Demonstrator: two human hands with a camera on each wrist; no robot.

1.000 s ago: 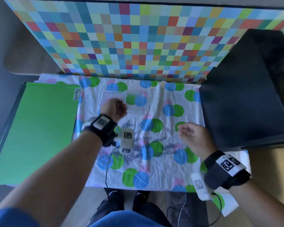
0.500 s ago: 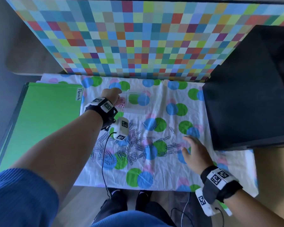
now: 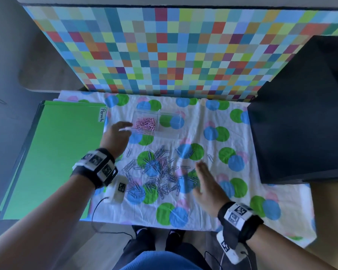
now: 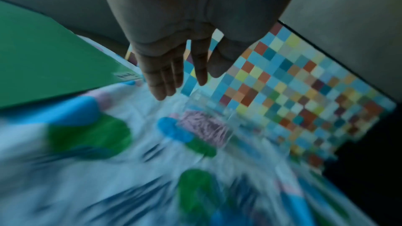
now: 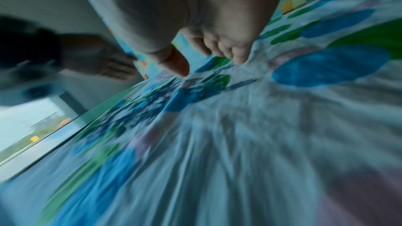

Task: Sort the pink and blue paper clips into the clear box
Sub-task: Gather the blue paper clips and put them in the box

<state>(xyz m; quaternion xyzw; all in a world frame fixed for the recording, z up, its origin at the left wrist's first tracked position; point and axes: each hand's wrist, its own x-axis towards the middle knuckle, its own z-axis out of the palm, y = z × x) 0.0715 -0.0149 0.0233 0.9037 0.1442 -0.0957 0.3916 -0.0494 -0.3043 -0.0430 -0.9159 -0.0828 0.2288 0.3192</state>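
Observation:
A clear two-part box stands at the back of the spotted cloth. Its left part holds pink paper clips and its right part looks empty. A loose pile of pink and blue clips lies in the middle of the cloth. My left hand hovers just left of the box with straight fingers and holds nothing; the blurred left wrist view shows the same open hand above the box. My right hand lies flat at the pile's right edge, its fingertips on the cloth.
A green folder labelled Permits lies along the left side. A large black box stands at the right. A checkered panel closes off the back. The cloth hangs over the near table edge.
My left hand went from a fist over the pile to the box's left part, then drew back left and opened. My right hand dropped to the cloth and slid left to the pile.

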